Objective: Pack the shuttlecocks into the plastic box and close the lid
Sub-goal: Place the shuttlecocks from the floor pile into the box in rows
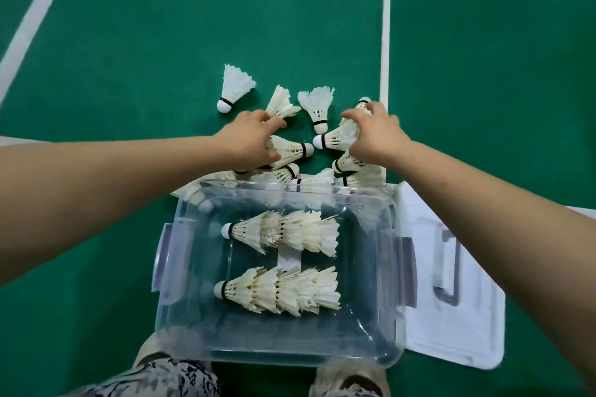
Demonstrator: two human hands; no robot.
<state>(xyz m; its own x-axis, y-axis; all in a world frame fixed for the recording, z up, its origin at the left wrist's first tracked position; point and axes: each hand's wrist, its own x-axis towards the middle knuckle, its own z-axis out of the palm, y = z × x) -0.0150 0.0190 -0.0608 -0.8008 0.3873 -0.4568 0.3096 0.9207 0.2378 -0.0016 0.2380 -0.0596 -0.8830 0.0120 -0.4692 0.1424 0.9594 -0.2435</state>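
White feathers everywhere: left hand (254, 138) curls round a shuttlecock (292, 150), right hand (375, 135) grips a second one, both in the pile (317, 106) just past the clear box (174, 267). I'd nest them cork-first like the two stacks (283, 230) inside, no crushing. Lid (451, 332) lies off, beside the box. No readable writing.

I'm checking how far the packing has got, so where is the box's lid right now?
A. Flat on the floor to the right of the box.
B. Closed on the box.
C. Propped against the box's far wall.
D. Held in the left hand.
A: the lid lies flat on the green floor beside the open plastic box, on its right side.
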